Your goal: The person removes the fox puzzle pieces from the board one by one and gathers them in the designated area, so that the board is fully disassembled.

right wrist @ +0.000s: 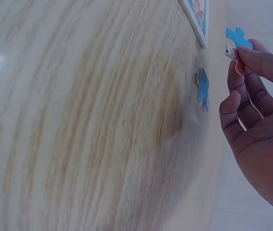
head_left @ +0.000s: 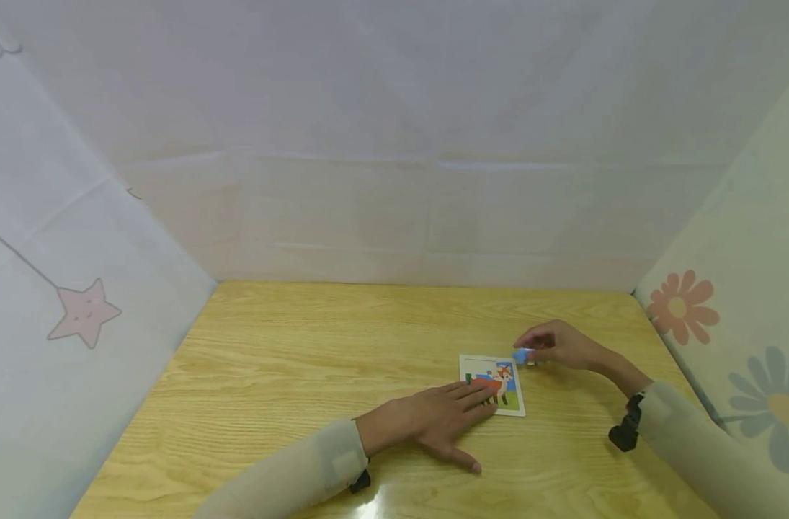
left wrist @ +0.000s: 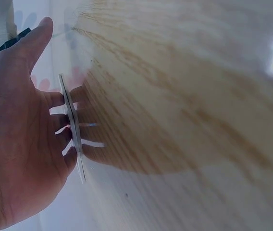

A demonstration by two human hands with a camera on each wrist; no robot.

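Observation:
A small square puzzle board (head_left: 481,366) with a white rim and an orange animal picture lies on the table. My left hand (head_left: 442,418) rests on it with fingers straight and spread, covering its lower left part. In the left wrist view the thin edge of the board shows beneath the fingertips. Just beyond the board's right side, my right hand (head_left: 565,344) pinches a jigsaw piece (right wrist: 241,40) between thumb and fingers. This piece is blue with orange and a white patch bearing an eye. A second blue jigsaw piece (right wrist: 203,90) lies on the table below that hand.
The wooden table (head_left: 290,346) runs back to a pale cloth wall (head_left: 381,209). Cloth sides stand at left and right, printed with a pink star (head_left: 85,313) and flowers (head_left: 682,306). Both wrists carry dark straps over light sleeves.

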